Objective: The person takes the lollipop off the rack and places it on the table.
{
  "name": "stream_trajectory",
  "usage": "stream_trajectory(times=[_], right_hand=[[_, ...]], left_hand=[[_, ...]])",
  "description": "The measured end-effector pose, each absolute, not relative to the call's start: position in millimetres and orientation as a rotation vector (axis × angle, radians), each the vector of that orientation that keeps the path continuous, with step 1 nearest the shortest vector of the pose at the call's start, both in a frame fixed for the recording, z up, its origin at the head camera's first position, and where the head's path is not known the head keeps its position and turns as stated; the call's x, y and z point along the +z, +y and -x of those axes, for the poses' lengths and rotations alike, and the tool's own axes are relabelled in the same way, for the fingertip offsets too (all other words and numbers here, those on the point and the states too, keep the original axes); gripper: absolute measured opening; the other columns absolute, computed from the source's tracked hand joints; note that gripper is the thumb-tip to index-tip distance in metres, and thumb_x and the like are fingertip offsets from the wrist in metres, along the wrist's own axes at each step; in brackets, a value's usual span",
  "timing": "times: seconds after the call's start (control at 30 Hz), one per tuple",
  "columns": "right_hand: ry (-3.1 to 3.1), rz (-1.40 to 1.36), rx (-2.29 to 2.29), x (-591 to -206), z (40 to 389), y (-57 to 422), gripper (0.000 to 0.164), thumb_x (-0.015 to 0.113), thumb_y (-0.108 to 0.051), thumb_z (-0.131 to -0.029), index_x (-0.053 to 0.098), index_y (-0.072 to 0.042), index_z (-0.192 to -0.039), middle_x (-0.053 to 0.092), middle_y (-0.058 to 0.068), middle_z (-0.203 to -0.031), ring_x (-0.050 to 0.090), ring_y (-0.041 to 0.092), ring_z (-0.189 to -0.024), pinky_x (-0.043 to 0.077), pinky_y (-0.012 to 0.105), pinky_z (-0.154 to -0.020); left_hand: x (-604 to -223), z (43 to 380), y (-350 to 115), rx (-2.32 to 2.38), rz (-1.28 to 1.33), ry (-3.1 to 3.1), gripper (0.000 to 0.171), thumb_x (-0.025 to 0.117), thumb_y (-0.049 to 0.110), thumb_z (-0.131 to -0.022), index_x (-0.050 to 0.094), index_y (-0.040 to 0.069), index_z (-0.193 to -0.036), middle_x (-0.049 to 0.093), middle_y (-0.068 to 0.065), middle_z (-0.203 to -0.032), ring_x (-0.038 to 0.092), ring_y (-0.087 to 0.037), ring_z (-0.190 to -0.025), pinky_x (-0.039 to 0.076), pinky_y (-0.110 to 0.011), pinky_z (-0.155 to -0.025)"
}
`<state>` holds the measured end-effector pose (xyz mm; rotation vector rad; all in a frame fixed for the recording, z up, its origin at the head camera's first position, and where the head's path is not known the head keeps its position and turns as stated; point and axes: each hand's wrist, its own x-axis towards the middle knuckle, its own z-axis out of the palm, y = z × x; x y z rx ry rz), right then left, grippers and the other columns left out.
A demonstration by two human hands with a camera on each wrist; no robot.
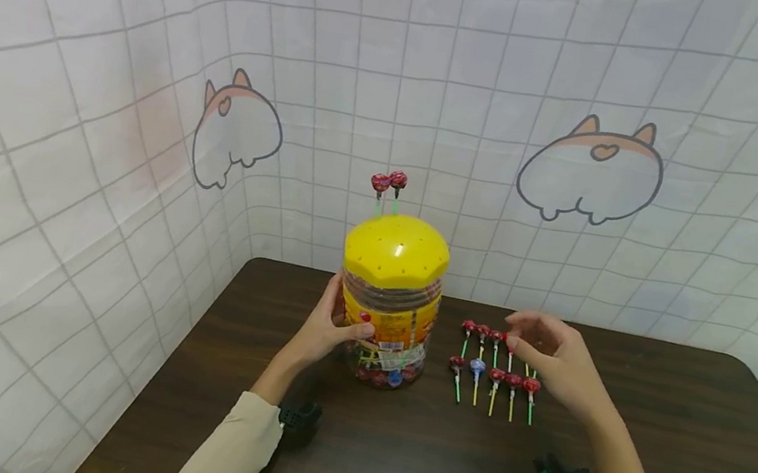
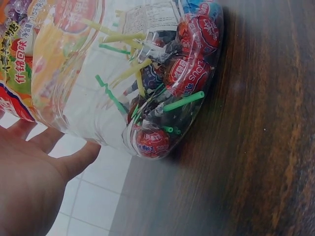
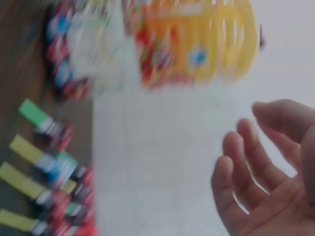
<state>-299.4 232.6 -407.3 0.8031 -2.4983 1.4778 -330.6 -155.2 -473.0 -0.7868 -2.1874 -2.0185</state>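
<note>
A clear plastic lollipop jar (image 1: pixel 386 318) with a yellow lid (image 1: pixel 397 252) stands on the table. My left hand (image 1: pixel 324 332) holds it from the left side, thumb across the label. Two red-wrapped lollipops (image 1: pixel 389 183) stick up at the back of the lid. In the left wrist view, wrapped candies (image 2: pixel 187 73) and green and yellow sticks show through the jar's bottom. My right hand (image 1: pixel 555 361) hovers over the right end of two rows of lollipops (image 1: pixel 496 376), fingers loosely bent and holding nothing. It covers part of the far row.
The dark wooden table (image 1: pixel 384 466) runs up to a white grid-patterned curtain (image 1: pixel 446 113) behind and on the left. One blue-wrapped lollipop (image 1: pixel 477 368) lies among the red ones in the near row. Both wrists wear dark straps.
</note>
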Motion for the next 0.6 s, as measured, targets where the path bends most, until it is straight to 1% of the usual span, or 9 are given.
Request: stream_trajectory(times=[0.1, 0.17, 0.23, 0.33, 0.4, 0.47, 0.6], right_hand=[[-2.468, -0.831, 1.437, -382, 300, 203, 0.024, 0.065, -0.021, -0.102, 0.064, -0.012, -0.124, 0.067, 0.012, -0.111, 0.065, 0.014, -0.091, 0.056, 0.025, -0.075], [-2.454, -0.85, 1.396, -365, 304, 183, 0.023, 0.065, -0.022, -0.102, 0.064, -0.013, -0.123, 0.067, 0.008, -0.111, 0.065, 0.016, -0.095, 0.056, 0.026, -0.081], [-2.437, -0.867, 1.353, -349, 309, 164, 0.024, 0.066, -0.022, -0.101, 0.064, -0.012, -0.123, 0.067, 0.006, -0.111, 0.063, 0.018, -0.099, 0.055, 0.029, -0.087], [-2.406, -0.883, 1.355, -327, 320, 137, 0.026, 0.067, -0.021, -0.1, 0.064, -0.01, -0.124, 0.068, 0.008, -0.112, 0.063, 0.021, -0.103, 0.054, 0.038, -0.094], [-2.39, -0.881, 1.382, -314, 329, 121, 0.029, 0.067, -0.02, -0.099, 0.064, -0.008, -0.125, 0.068, 0.01, -0.112, 0.063, 0.024, -0.103, 0.054, 0.043, -0.094], [-2.373, -0.871, 1.422, -305, 339, 108, 0.03, 0.067, -0.02, -0.099, 0.063, -0.008, -0.126, 0.069, 0.012, -0.113, 0.063, 0.025, -0.103, 0.055, 0.044, -0.094], [-2.347, -0.826, 1.498, -293, 358, 90, 0.033, 0.067, -0.02, -0.096, 0.062, -0.01, -0.127, 0.068, 0.012, -0.116, 0.063, 0.026, -0.104, 0.055, 0.044, -0.093]], left_hand=[[-472, 330, -155, -2.012, 0.766, -2.203, 0.093, 0.077, 0.024, -0.094, 0.013, 0.037, -0.161, 0.043, -0.01, -0.151, 0.056, -0.028, -0.127, 0.058, -0.038, -0.091], [-472, 330, -156, -2.009, 0.757, -2.207, 0.093, 0.076, 0.023, -0.094, 0.013, 0.037, -0.161, 0.042, -0.01, -0.151, 0.055, -0.028, -0.127, 0.058, -0.038, -0.092], [-472, 330, -156, -2.006, 0.75, -2.209, 0.094, 0.076, 0.022, -0.094, 0.013, 0.037, -0.161, 0.042, -0.009, -0.151, 0.055, -0.029, -0.128, 0.058, -0.038, -0.092], [-472, 330, -156, -2.014, 0.762, -2.201, 0.095, 0.076, 0.022, -0.094, 0.011, 0.037, -0.161, 0.041, -0.009, -0.152, 0.054, -0.028, -0.131, 0.056, -0.036, -0.097], [-472, 330, -156, -2.013, 0.763, -2.2, 0.095, 0.077, 0.023, -0.093, 0.012, 0.037, -0.161, 0.042, -0.009, -0.151, 0.055, -0.027, -0.128, 0.058, -0.038, -0.093], [-472, 330, -156, -2.013, 0.769, -2.198, 0.095, 0.078, 0.024, -0.093, 0.013, 0.037, -0.161, 0.042, -0.009, -0.151, 0.056, -0.026, -0.127, 0.057, -0.038, -0.094], [-473, 330, -155, -2.013, 0.764, -2.203, 0.095, 0.079, 0.03, -0.092, 0.014, 0.039, -0.16, 0.043, -0.009, -0.15, 0.057, -0.026, -0.122, 0.06, -0.046, -0.082]])
